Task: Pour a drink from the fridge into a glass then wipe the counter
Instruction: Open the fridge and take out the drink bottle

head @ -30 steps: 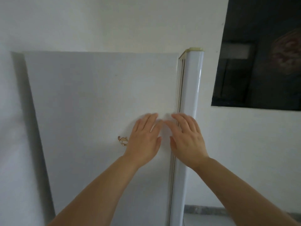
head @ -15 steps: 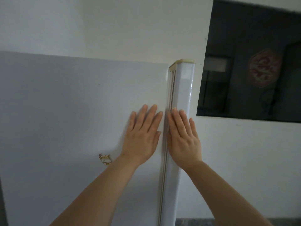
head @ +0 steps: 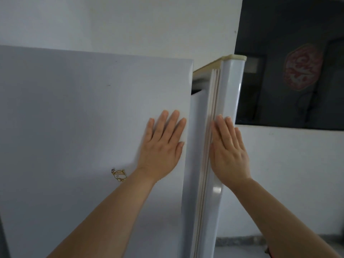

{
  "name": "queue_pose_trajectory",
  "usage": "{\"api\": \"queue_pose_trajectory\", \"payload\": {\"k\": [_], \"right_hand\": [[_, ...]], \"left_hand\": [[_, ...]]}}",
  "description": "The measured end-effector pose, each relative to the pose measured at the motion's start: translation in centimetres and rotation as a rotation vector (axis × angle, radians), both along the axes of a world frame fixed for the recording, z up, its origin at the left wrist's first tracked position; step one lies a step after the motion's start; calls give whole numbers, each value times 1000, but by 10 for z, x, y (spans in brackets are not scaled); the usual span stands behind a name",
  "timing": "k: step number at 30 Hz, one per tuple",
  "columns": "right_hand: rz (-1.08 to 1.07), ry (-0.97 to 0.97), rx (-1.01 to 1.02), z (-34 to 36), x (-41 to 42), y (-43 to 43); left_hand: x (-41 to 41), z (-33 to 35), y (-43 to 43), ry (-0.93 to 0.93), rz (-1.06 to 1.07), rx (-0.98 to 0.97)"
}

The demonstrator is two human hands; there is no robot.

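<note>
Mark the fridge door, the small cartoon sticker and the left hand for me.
fridge door [head: 228, 94]: head view, on the glossy outer face near its top.
cartoon sticker [head: 119, 175]: head view, on the figure's body.
left hand [head: 161, 146]: head view, on the back of the hand.

White fridge, door slightly ajar

Fridge white, side panel facing camera; door at right cracked open, beige seal showing, narrow dark gap near top, small cartoon sticker on panel.

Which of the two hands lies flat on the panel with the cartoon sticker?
The left hand, just up and right of the sticker. The right hand presses the door's edge instead.
</note>
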State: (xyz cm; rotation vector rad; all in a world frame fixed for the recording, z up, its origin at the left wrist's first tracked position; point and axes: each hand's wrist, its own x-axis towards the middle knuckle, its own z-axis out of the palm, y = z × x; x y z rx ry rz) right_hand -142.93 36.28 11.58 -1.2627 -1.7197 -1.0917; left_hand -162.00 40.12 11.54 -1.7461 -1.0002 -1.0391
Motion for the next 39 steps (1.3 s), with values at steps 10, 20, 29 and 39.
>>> {"api": "queue_pose_trajectory", "payload": {"k": [10,20,29,39], "right_hand": [[-272,163,-186,11,59,-22],[-236,156,-473,-47,42,-15],[-147,183,-643,-85,82,39],[-83,60,-444,-102,164,75]], "left_hand": [[23,-1,-14,-98,-15,-56],[61,-38,-33,81,-250,-146],[116,-81,-14,88,-169,-398],[175,-82,67,-73,4,-736]]}}
